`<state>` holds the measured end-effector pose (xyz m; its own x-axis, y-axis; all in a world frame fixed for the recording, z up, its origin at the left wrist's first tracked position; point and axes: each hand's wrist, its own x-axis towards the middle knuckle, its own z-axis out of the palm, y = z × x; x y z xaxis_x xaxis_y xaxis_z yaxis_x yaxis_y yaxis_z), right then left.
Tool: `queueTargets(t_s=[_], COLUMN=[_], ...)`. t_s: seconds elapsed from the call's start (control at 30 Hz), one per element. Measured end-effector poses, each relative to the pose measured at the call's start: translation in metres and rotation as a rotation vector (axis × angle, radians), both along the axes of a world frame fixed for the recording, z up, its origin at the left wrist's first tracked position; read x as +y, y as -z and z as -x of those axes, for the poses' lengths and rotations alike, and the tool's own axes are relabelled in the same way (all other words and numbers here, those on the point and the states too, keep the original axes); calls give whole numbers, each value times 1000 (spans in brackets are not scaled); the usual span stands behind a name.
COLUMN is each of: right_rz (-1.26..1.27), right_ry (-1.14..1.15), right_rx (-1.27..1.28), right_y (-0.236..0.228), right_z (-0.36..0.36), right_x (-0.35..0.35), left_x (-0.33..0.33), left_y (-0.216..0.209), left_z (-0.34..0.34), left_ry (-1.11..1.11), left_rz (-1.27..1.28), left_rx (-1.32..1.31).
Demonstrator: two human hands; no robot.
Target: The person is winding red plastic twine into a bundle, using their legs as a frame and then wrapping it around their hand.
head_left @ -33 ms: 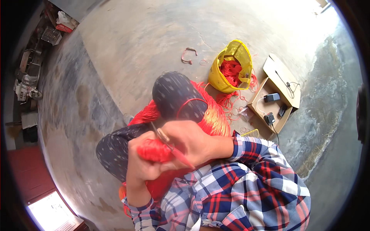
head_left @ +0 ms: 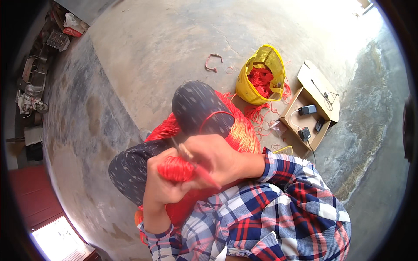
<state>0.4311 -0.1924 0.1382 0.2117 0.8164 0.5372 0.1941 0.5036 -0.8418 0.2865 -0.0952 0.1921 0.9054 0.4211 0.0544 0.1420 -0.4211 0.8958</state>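
— Holding first: your left hand [head_left: 162,185] is closed around a tight red thread bundle [head_left: 175,168], fingers wrapped under it. Your right hand [head_left: 217,157] is closed too, pinching a thin stick-like tool [head_left: 177,145] against the top of that bundle; what the tool is exactly, I cannot tell.

— And how far along do you judge it?

— Item by item. One bundle in hand, looking wound but not set down, so I would count it as in progress. Loose red thread mass [head_left: 241,126] draped over your knee [head_left: 202,108] and lap: a large stock, seemingly unworked. Yellow bag [head_left: 257,89] on the concrete floor [head_left: 152,43], just beyond the knee, open and part-filled with more red thread. Whether that holds finished pieces or raw stock, you cannot say from here.

— Anything else listed?

— Open cardboard box [head_left: 320,85] to the right of the bag, holding small dark devices with cables. Stray thread loops near it. Judgement: much thread remains to handle.
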Motion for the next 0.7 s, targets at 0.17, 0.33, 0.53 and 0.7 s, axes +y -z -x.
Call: queueTargets(t_s=[0.17,0.33,0.53,0.7], right_rz=[102,28,316,654], right_ry=[-38,174,702,843], right_rx=[118,936,919,820], right_y=[14,19,143,186], right_z=[-32,-108,-235,-222], right_x=[-12,-29,-53,-63], left_x=[-13,5,16,17], left_y=[-5,7,11,18], left_z=[-18,6,13,12], left_ry=[63,35,-32,-64], left_rz=[42,191,495,499], left_rx=[-60,40,40,21])
